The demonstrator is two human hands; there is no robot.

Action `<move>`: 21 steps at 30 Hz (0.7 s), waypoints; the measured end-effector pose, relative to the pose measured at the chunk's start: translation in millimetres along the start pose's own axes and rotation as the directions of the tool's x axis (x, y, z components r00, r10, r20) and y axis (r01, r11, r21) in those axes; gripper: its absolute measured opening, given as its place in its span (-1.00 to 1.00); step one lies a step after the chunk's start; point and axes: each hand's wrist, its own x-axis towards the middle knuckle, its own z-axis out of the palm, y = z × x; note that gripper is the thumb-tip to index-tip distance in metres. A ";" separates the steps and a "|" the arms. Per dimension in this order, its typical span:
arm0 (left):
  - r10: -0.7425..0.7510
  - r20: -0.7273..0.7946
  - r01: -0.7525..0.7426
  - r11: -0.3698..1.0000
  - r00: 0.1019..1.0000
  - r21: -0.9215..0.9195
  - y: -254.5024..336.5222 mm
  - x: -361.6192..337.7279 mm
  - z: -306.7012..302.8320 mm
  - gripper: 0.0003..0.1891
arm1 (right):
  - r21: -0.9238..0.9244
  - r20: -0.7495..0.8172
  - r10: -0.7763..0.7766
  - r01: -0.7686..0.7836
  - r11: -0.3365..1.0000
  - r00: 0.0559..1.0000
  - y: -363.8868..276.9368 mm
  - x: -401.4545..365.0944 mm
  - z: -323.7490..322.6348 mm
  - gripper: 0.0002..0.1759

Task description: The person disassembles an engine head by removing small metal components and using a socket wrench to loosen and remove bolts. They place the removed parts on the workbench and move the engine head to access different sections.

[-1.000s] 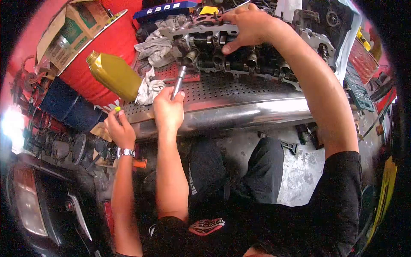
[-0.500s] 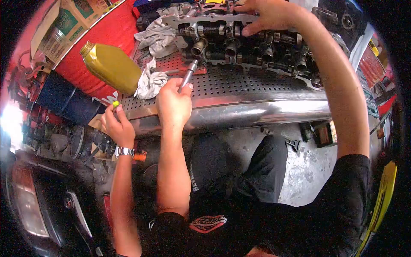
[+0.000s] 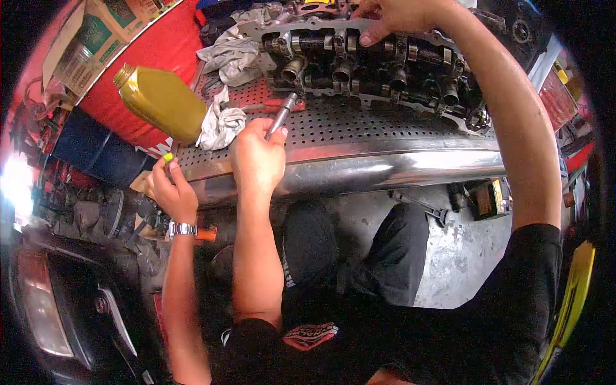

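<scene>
A cylinder head (image 3: 375, 67) with camshafts and several round tubes stands tilted on the perforated metal bench (image 3: 359, 125). My right hand (image 3: 401, 19) grips its upper edge, thumb on the near face and the other fingers partly hidden behind. My left hand (image 3: 258, 157) is closed around a shiny metal socket extension (image 3: 281, 115), its tip pointing up just in front of the head's lower left end. Behind that tip lies a red-handled tool (image 3: 285, 104). To the left, another person's hand (image 3: 174, 192), above a metal wristwatch, pinches a small yellow-green piece (image 3: 168, 158).
An open bottle of yellowish liquid (image 3: 163, 106) leans beside white rags (image 3: 221, 125) on the left. Behind it is a red drum (image 3: 163, 54) with a cardboard box (image 3: 90, 48). The bench's rounded metal edge (image 3: 359, 170) runs above my knees. A dark car (image 3: 70, 301) is at lower left.
The view has shifted slightly. My right hand's fingers have drawn in over the cylinder head's upper edge. My left hand still holds the socket extension in nearly the same spot.
</scene>
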 end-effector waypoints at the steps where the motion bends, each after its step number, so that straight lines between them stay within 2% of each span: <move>1: -0.008 0.012 0.008 1.000 1.000 0.003 1.4 -0.1 -0.6 -0.75 | -0.018 -0.019 -0.016 0.016 1.000 1.000 1.2 -0.4 -0.1 -0.28; 5: -0.005 0.016 0.005 1.000 1.000 0.009 3.5 -1.3 -0.6 -0.75 | -0.044 -0.014 0.028 -0.029 0.999 1.000 7.1 11.7 4.7 -0.27; 8: -0.028 0.022 0.029 0.999 0.999 -0.021 -4.3 1.8 3.3 -0.75 | -0.044 -0.050 -0.033 0.031 0.999 0.998 16.6 18.7 8.1 -0.26; 10: -0.024 -0.039 0.021 0.996 0.999 -0.090 -9.9 5.9 10.0 -0.74 | -0.088 -0.054 -0.011 0.007 0.996 0.998 15.9 17.9 6.9 -0.25; 13: 0.035 -0.264 -0.094 0.972 0.964 -0.216 -21.2 38.8 26.9 -0.79 | -0.076 -0.048 -0.014 0.010 0.997 0.999 18.5 16.8 9.4 -0.25; 14: 0.055 -0.340 -0.146 0.958 0.939 -0.247 -26.3 53.5 32.9 -0.81 | -0.043 -0.142 -0.040 0.034 0.999 0.989 20.8 19.8 19.6 -0.29; 15: 0.036 -0.351 -0.133 0.958 0.936 -0.254 -24.6 78.7 30.3 -0.82 | -0.011 -0.232 -0.060 0.059 0.998 0.971 23.8 23.1 36.1 -0.32; 16: -0.022 -0.336 -0.121 0.909 0.942 -0.398 -13.9 93.8 30.6 -0.83 | 0.018 -0.325 -0.064 0.074 0.997 0.943 29.2 16.9 42.8 -0.36; 17: -0.080 -0.320 -0.110 0.839 0.944 -0.533 -2.5 108.5 30.4 -0.84 | -0.027 -0.352 -0.228 0.234 0.972 0.908 34.7 9.7 33.4 -0.29; 18: -0.120 -0.307 -0.107 0.769 0.944 -0.631 1.1 126.6 30.9 -0.83 | -0.077 -0.268 -0.136 0.120 0.990 0.954 18.2 -3.4 22.2 -0.36; 19: -0.147 -0.289 -0.101 0.713 0.946 -0.694 -0.6 139.6 28.6 -0.82 | -0.119 -0.563 -0.220 0.185 0.976 0.797 19.4 -21.7 33.1 -0.39; 20: -0.158 -0.276 -0.098 0.680 0.948 -0.726 -3.0 151.4 27.6 -0.81 | -0.191 -0.785 -0.288 0.229 0.955 0.548 25.2 -41.4 48.5 -0.42; 21: -0.141 -0.264 -0.093 0.698 0.954 -0.710 -7.6 160.5 28.9 -0.80 | -0.118 -0.888 -0.157 0.115 0.986 0.433 32.5 -65.2 60.6 -0.42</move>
